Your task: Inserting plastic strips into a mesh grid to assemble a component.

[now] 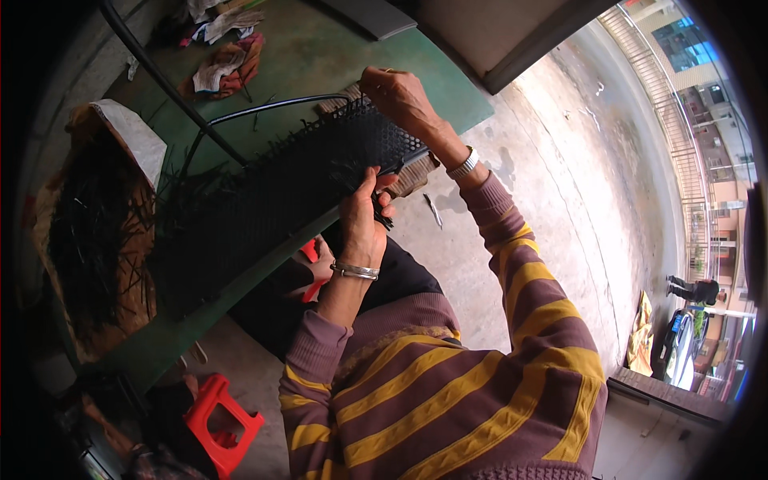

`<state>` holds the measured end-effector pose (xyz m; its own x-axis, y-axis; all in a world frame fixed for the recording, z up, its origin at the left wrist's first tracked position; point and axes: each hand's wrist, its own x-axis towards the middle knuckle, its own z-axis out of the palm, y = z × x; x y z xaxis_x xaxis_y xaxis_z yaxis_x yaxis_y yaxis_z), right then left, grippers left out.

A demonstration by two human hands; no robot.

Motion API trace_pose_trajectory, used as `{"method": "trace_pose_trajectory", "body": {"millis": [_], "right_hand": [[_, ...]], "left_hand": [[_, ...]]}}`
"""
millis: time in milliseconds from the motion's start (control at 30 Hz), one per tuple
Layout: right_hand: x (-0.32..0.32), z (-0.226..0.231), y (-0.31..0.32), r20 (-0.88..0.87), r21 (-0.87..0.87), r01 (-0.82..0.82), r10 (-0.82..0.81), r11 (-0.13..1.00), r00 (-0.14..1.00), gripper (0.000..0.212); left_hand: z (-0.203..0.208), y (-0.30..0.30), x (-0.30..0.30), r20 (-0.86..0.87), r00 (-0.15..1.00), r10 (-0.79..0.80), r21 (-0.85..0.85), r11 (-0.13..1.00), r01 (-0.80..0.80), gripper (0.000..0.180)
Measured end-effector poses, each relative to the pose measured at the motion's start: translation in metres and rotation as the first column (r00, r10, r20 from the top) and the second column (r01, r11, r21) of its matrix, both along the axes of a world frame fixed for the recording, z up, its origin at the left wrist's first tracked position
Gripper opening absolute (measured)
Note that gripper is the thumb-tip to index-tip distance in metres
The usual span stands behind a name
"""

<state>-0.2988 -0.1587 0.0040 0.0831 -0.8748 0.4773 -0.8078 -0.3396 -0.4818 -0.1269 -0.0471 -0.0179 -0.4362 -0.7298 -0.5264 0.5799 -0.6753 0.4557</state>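
Note:
A long black perforated panel point(412, 142) lies slantwise across the green table, with rows of small holes showing at its right end. Thin black strips stick up along its far edge. My left hand point(365, 222) is closed at the panel's near side, around a bundle of thin black strips point(384, 214) whose ends poke out past the fingers. My right hand point(400, 100) is at the panel's far right corner. Its fingers are pinched together, and whatever is between them is too small to make out.
An open cardboard box point(140, 268) full of black strips stands at the left. A black curved tube point(172, 88) crosses behind the panel. Crumpled cloths point(228, 68) lie on the green table point(304, 60). A red stool point(216, 424) and another person's hand point(108, 428) are at lower left.

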Motion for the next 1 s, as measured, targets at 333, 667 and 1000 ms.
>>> {"method": "trace_pose_trajectory", "body": {"millis": [333, 667, 1000], "right_hand": [[0.006, 0.029, 0.053, 0.397, 0.513, -0.227, 0.005, 0.828, 0.918, 0.02], [-0.008, 0.035, 0.039, 0.406, 0.102, 0.131, -0.162, 0.986, 0.9, 0.01], [-0.01, 0.003, 0.009, 0.192, 0.011, 0.069, -0.07, 0.998, 0.979, 0.007]], "left_hand": [[-0.002, -0.001, -0.003, 0.04, 0.999, 0.037, -0.038, 0.999, -0.035, 0.022], [0.018, 0.004, -0.013, 0.127, 0.992, 0.014, 0.121, 0.992, -0.029, 0.027], [0.002, 0.0, -0.006, 0.018, 1.0, -0.01, -0.032, 0.999, 0.011, 0.024]]}}
